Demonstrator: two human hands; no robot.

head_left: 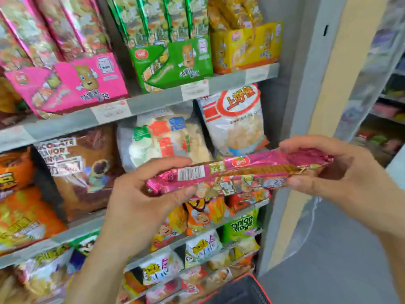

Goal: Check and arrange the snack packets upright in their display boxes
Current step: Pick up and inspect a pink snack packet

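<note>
Both hands hold one long pink foil snack packet [241, 173] level in mid-air: the left hand [140, 200] grips its barcode end, and the right hand [333, 178] pinches the far end. Up left, a pink cardboard display box [87, 84] stands on a grey metal shelf [157, 102], seemingly holding similar packets upright.

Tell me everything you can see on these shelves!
pink packet: one, pink foil, held sideways in front of the shelves
pink display box: one, pink, top shelf left
green display box: one, green, top shelf middle
yellow display box: one, yellow, top shelf right
shrimp chips bag: one, white and red, second shelf right
chocolate rings bag: one, brown, second shelf left
onion rings bag: one, green, lower shelf
basket: one, black with red rim, bottom
left hand: grips the packet's left end
right hand: pinches its right end
</note>
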